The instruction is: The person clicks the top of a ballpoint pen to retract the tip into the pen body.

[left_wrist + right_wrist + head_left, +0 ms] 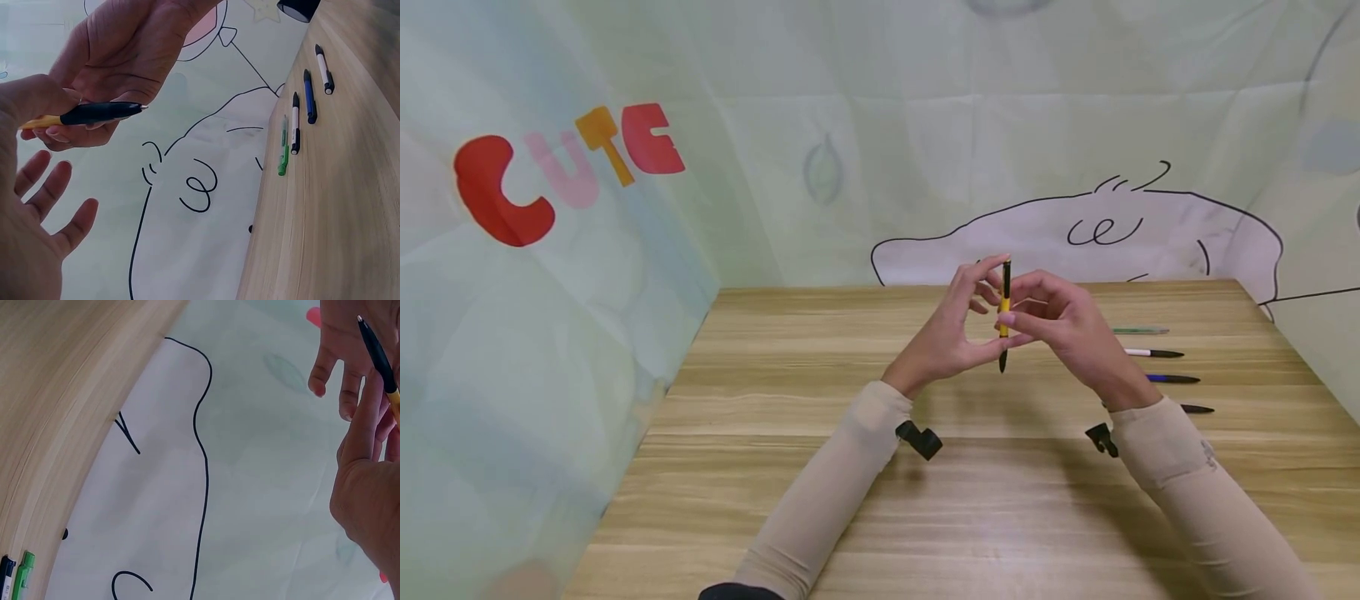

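A yellow and black ballpoint pen (1005, 304) is held upright above the table, its dark tip end pointing down. My right hand (1071, 329) pinches the yellow barrel between thumb and fingers. From the other side, my left hand (943, 337) spans the same pen, index fingertip at its top end and thumb against the lower barrel. The left hand's other fingers are spread apart in the left wrist view. There the pen's black grip (100, 112) ends in a bare metal point.
Several pens lie in a row on the wooden table (805, 367) at the right: a green one (283, 150), a white and black one (295, 125), a blue one (309, 97) and another white and black one (324, 70). Printed cloth walls rise behind and to the left.
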Tool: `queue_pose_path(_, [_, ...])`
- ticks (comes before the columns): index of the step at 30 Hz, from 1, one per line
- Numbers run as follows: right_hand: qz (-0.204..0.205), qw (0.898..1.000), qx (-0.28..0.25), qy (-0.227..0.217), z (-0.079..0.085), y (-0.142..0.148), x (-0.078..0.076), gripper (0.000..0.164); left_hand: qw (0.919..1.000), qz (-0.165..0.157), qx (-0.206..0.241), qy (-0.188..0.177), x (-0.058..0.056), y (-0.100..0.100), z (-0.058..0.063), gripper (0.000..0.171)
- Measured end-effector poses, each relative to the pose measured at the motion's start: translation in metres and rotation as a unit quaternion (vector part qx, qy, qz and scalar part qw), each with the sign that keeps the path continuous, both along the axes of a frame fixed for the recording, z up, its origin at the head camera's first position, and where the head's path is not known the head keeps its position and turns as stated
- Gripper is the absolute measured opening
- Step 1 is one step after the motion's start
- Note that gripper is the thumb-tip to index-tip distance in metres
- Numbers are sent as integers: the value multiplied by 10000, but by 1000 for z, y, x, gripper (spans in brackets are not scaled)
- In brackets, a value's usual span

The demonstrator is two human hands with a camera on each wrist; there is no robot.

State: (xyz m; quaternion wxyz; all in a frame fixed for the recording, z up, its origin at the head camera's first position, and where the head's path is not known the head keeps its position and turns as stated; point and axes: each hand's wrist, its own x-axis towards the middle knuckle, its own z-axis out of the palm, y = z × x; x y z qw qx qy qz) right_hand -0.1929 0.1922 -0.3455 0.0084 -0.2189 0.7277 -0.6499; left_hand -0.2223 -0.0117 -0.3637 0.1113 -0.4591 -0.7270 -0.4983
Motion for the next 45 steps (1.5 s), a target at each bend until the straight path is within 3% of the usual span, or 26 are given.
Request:
queue_pose_path(15, [-109,9999,54,79,0,-1,0,28,10000,-7,-24,-12,0,-1,0,96])
queue_pose_path(27, [61,9996,-47,255,0,-2,0,29,9997,167,-158,-93,1,0,-3,96])
queue_pose_path(35, [93,9988,401,280,-1,-3,2,29,9994,200,-264,-42,2,-8,-3,102])
queue_pose_path(45, [-41,9947,1008,177,-9,5,6,29,9986,175,-435,-238,2,-27,-5,90])
